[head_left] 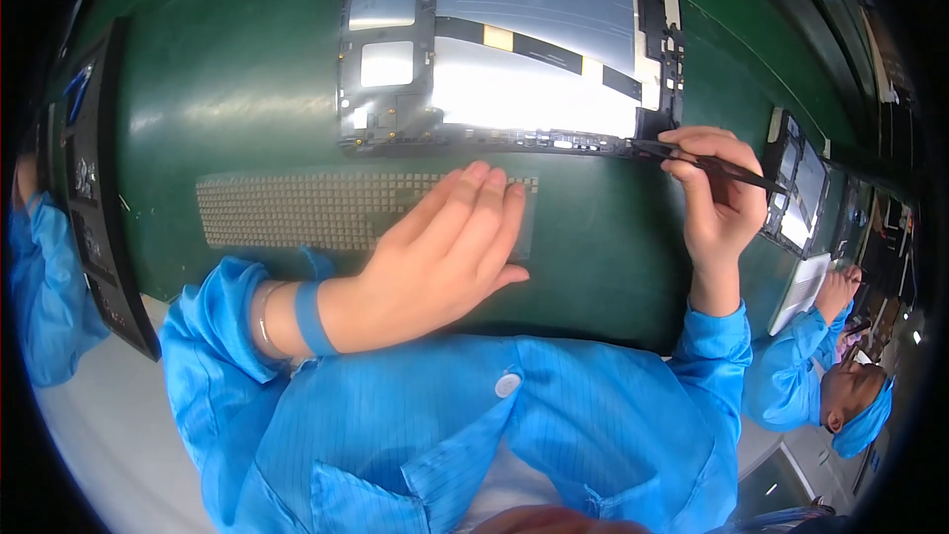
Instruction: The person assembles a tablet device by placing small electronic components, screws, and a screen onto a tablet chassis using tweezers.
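Observation:
A tablet-like device (pixel 534 0) lies with its inside showing: a silvery panel in a black frame, crossed by a dark strip with gold patches. Black tweezers (pixel 733 170) are pinched in my right hand (pixel 720 208). Their tips are at the device's near right corner; whether they grip anything is too small to tell. My left hand (pixel 445 247) lies palm down with fingers stretched out, over the right part of a clear sheet (pixel 287 210) carrying rows of small square pads. That hand covers some of the pads.
The green table mat (pixel 217 109) lies under everything. At the left stands a black tray (pixel 97 188), with a blue sleeve (pixel 49 287) beyond it. On the right are another opened device (pixel 799 188), a white block-like item (pixel 799 292) and a co-worker in blue (pixel 791 376).

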{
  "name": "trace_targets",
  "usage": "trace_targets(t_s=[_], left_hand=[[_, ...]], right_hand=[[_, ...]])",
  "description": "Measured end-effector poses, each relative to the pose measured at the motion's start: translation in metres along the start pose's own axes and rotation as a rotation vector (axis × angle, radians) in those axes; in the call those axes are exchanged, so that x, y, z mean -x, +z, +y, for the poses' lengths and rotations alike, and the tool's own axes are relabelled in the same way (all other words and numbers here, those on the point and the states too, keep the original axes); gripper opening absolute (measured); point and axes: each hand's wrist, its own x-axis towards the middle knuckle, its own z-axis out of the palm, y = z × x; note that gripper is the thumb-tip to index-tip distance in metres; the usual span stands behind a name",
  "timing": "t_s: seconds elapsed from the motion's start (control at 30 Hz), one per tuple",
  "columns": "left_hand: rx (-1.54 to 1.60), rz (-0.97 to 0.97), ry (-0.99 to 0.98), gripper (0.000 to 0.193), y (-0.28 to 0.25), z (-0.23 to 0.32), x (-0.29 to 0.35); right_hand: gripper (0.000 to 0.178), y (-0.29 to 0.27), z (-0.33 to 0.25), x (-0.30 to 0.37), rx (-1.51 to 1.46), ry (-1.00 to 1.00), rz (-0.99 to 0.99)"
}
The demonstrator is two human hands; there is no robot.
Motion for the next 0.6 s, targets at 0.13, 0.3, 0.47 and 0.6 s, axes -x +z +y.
trace_targets(t_s=[0.13,0.3,0.47,0.6], left_hand=[[-0.036,0.014,0.025,0.064,0.000,0.001,0.000],[-0.030,0.021,0.028,0.064,0.001,0.000,0.000],[-0.041,0.031,0.021,0.065,0.002,-0.001,0.002],[-0.043,0.038,0.030,0.065,0.003,-0.002,0.001]], right_hand=[[0.020,0.020,-0.018,0.017,-0.145,0.021,-0.016],[0.018,0.063,-0.017,0.024,-0.176,0.236,-0.087],[0.016,0.065,-0.013,0.024,-0.207,0.291,-0.032],[0.017,0.067,-0.014,0.022,-0.152,0.288,-0.039]])
